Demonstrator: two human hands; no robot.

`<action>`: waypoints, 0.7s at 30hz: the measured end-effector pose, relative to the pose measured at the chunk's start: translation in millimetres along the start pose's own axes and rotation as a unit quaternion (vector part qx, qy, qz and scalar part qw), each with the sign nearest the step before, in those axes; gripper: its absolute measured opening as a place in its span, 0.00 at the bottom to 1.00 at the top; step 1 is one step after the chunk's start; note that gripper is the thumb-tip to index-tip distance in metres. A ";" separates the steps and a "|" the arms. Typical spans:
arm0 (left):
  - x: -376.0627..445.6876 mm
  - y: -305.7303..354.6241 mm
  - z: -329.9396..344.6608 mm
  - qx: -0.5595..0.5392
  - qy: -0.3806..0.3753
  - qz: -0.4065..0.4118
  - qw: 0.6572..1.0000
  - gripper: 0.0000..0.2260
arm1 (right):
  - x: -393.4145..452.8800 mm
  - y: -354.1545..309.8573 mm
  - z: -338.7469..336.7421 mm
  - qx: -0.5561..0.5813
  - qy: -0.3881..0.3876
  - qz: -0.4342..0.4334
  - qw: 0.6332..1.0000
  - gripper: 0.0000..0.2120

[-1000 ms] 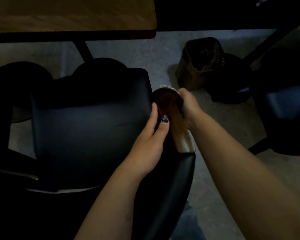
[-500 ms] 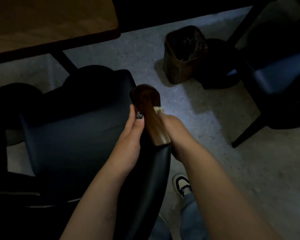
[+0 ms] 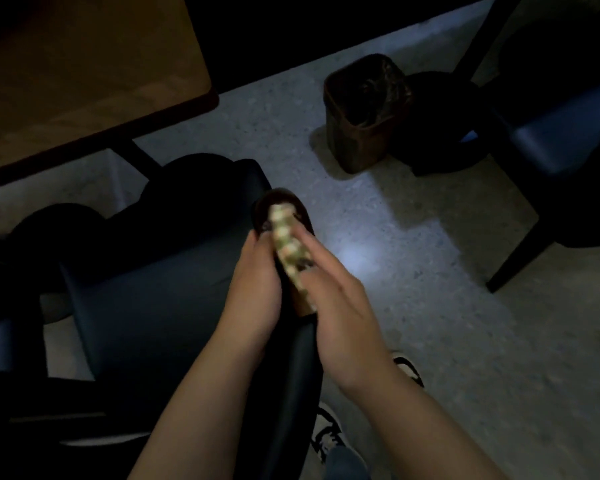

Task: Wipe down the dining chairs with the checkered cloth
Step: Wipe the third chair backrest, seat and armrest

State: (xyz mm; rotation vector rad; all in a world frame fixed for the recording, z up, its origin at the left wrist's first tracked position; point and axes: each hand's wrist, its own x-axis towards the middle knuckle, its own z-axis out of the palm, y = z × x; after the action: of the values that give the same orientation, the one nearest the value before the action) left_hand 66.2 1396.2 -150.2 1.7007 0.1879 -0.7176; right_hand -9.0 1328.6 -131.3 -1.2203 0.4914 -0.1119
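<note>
Though blurred, pale checkered cloth [image 3: 289,244].

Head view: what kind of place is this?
Probably a dim dining room or eatery: a wooden table, dark padded chairs, one by it and another across a speckled floor, and a lined waste bin.

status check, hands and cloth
Right hand presses cloth on wooden armrest. Left hand steadies chair. Nothing in the way.

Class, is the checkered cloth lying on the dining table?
No, the checkered cloth lies along the chair's wooden armrest, between both hands.
</note>
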 end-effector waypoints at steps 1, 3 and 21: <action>6.0 7.1 5.8 -0.006 0.008 -0.012 1.000 0.12 | 7.5 -2.0 0.1 -0.016 -0.016 -0.014 1.000 0.20; 20.5 21.9 14.8 -0.048 0.017 -0.053 0.997 0.13 | 21.3 -3.2 -2.2 -0.025 -0.028 -0.019 0.999 0.19; 14.6 59.9 59.7 0.520 0.194 -0.009 0.832 0.12 | 164.7 45.0 -47.8 0.073 -0.137 0.169 0.973 0.20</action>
State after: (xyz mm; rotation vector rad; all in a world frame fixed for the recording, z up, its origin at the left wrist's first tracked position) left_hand 85.8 1320.9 -114.0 2.9018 0.0884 -0.4820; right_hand 109.7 1246.6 -234.4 -0.9752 0.4337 0.3024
